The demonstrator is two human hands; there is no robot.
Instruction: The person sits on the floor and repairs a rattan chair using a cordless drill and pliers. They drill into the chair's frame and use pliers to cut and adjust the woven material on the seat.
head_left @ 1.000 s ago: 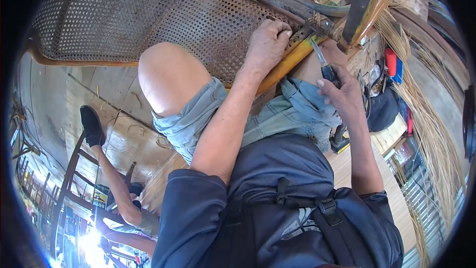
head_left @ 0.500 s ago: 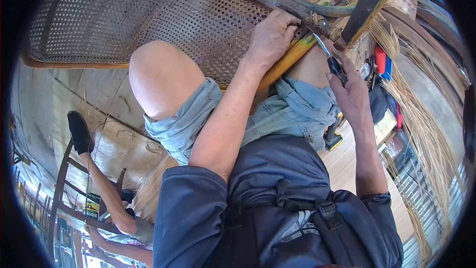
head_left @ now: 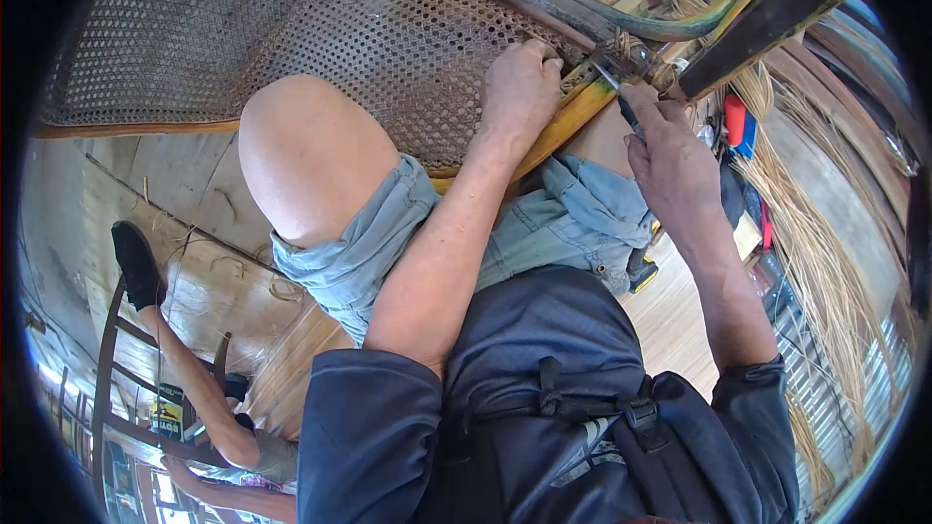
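A woven cane panel (head_left: 388, 58) in a wooden frame lies across my lap, its yellow-brown rail (head_left: 568, 124) by my thigh. My left hand (head_left: 524, 92) rests at the panel's right end, fingers curled down near the rail; what they pinch, if anything, is hidden. In my right hand (head_left: 670, 150) is an awl-like tool (head_left: 628, 116) with a dark handle and a thin metal shaft. Its shaft points up and left to the frame's corner joint, where cane strands are wrapped (head_left: 626, 47). The tip's exact contact is too small to tell.
A dark wooden leg (head_left: 757, 24) juts up beyond my right hand. Long loose cane strands (head_left: 806, 233) hang at the right, near a red-handled tool (head_left: 735, 118). At the left another person's leg with a black shoe (head_left: 139, 262) stretches beside a wooden chair frame (head_left: 107, 369).
My right hand has moved up and left, bringing the tool closer to the corner joint; less of its shaft shows. My left hand has shifted slightly left and down.
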